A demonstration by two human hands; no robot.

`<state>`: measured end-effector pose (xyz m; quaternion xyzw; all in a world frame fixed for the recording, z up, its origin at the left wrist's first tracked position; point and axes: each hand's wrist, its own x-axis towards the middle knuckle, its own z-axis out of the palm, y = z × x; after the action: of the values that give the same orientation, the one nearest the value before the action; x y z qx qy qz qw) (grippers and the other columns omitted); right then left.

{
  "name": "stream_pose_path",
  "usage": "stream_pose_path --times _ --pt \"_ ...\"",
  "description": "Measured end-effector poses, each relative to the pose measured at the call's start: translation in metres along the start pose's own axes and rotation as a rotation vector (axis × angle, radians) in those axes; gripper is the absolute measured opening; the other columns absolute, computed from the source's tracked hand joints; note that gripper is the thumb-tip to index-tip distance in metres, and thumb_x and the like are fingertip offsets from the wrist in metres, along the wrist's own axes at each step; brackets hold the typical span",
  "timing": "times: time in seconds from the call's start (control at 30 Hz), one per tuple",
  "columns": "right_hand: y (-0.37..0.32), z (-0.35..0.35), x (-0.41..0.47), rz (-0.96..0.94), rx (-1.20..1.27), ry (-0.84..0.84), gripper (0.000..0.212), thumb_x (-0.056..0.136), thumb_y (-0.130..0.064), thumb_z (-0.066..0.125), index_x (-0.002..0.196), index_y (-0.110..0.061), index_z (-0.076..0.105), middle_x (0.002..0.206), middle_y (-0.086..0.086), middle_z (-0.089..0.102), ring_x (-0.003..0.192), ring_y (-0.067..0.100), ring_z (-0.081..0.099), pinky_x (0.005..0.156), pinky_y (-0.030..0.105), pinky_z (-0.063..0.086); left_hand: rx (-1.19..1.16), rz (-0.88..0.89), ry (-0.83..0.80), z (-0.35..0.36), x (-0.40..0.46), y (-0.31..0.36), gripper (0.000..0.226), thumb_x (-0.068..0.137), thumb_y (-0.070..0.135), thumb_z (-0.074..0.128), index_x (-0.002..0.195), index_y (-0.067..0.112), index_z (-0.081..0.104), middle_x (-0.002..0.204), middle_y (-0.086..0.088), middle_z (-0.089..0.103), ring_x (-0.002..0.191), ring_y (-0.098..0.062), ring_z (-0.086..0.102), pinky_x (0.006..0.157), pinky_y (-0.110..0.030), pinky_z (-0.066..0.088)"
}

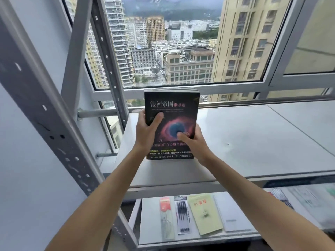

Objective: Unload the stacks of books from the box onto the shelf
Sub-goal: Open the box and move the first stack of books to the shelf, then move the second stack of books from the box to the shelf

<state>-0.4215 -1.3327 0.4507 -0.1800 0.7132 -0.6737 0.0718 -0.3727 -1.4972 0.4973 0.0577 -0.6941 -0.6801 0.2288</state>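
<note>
Both bare forearms reaching up from bottom edge. Left hand (pixel 147 128) clamped on left edge of stack of books (pixel 172 124), thumb across black nebula cover; right hand (pixel 194 140) clamped on lower right edge, thumb pressed on cover. Stack standing near upright on grey top shelf (pixel 253 142), left end, bottom edge touching shelf surface, several page edges visible behind front cover. Perforated grey upright (pixel 54 124) to left. Lower shelf (pixel 150 223) below: pen pack (pixel 183 217), yellow-green booklet (pixel 204 213), white spiral notebook (pixel 231 212). Window (pixel 172 42) behind, city blocks outside.
</note>
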Motion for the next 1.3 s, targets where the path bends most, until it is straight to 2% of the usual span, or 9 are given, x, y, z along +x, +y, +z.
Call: stream_pose_path --times 0.1,0.2,0.27,0.37,0.53,0.63,0.77,0.93,1.3 --pt "-0.029 0.004 0.025 0.294 0.057 -0.074 0.046 0.081 -0.031 0.074 0.116 -0.006 0.058 0.110 0.019 0.068 0.092 0.028 0.071 0.083 0.040 0.059 -0.006 -0.338 0.011 -0.012 0.037 0.015 0.044 0.082 0.042 0.071 0.109 0.009 0.059 0.098 -0.013 0.072 0.073 -0.025 0.074 0.066 -0.038 0.062" --pt "-0.047 0.014 0.046 0.485 0.031 -0.130 0.023 0.085 -0.022 0.072 0.081 -0.002 0.062 0.052 0.002 0.070 0.045 0.010 0.067 0.044 0.018 0.052 0.019 -0.572 -0.011 -0.022 0.064 0.012 0.022 0.088 0.033 0.067 0.085 0.011 0.064 0.069 -0.007 0.072 0.043 -0.016 0.067 0.042 -0.025 0.055" --pt "-0.044 0.024 0.053 0.515 -0.039 -0.097 0.024 0.084 -0.020 0.072 0.071 -0.005 0.059 0.043 -0.002 0.064 0.033 0.005 0.059 0.034 0.013 0.044 0.115 -0.634 -0.067 -0.029 0.072 0.002 0.027 0.091 0.034 0.064 0.093 0.007 0.064 0.065 -0.006 0.071 0.049 -0.019 0.067 0.054 -0.027 0.058" --pt "-0.033 0.034 0.057 0.568 -0.070 -0.061 0.025 0.080 -0.025 0.076 0.072 -0.007 0.060 0.057 0.003 0.065 0.041 0.012 0.061 0.043 0.019 0.051 0.284 -0.667 -0.125 -0.037 0.084 -0.016 0.050 0.091 0.040 0.062 0.120 0.000 0.060 0.097 -0.015 0.070 0.083 -0.029 0.067 0.091 -0.040 0.053" --pt "-0.022 0.039 0.061 0.523 -0.258 0.007 0.050 0.071 -0.045 0.079 0.095 -0.004 0.063 0.103 0.015 0.068 0.099 0.028 0.065 0.084 0.036 0.055 0.450 -0.679 -0.120 -0.036 0.089 -0.031 0.063 0.086 0.050 0.064 0.127 0.002 0.058 0.130 -0.018 0.061 0.115 -0.033 0.061 0.103 -0.041 0.047" --pt "-0.027 0.034 0.060 0.452 -0.476 0.016 0.050 0.073 -0.053 0.074 0.066 -0.011 0.048 0.076 0.006 0.058 0.086 0.025 0.056 0.064 0.028 0.043 0.675 -0.634 -0.090 -0.032 0.092 -0.026 0.078 0.087 0.058 0.057 0.142 0.004 0.044 0.153 -0.020 0.035 0.139 -0.037 0.035 0.115 -0.044 0.030" --pt "-0.038 0.004 0.053 0.396 -0.610 -0.011 0.056 0.078 -0.062 0.063 0.070 -0.008 0.052 0.073 0.006 0.055 0.075 0.025 0.056 0.061 0.030 0.042 1.108 -0.496 0.005 -0.013 0.087 0.000 0.074 0.092 0.055 0.048 0.147 0.007 0.035 0.161 -0.023 0.009 0.148 -0.039 0.005 0.120 -0.050 0.010" --pt "-0.045 -0.074 0.016 0.205 -1.191 0.068 0.063 0.088 -0.060 0.049 0.123 -0.010 0.061 0.133 0.010 0.057 0.121 0.030 0.054 0.096 0.037 0.042 1.423 -0.060 -0.159 0.045 0.060 0.035 0.038 0.095 0.035 0.041 0.116 0.012 0.062 0.126 -0.016 0.062 0.113 -0.032 0.056 0.090 -0.038 0.047" --pt "-0.044 -0.322 -0.204 0.429 -1.372 0.312 0.056 0.095 -0.052 0.039 0.129 -0.012 0.056 0.135 0.013 0.055 0.127 0.031 0.046 0.102 0.041 0.035 1.385 0.423 -0.743 0.299 -0.101 0.037 0.048 0.097 0.051 0.038 0.129 0.023 0.060 0.128 -0.009 0.065 0.118 -0.031 0.058 0.088 -0.035 0.044"
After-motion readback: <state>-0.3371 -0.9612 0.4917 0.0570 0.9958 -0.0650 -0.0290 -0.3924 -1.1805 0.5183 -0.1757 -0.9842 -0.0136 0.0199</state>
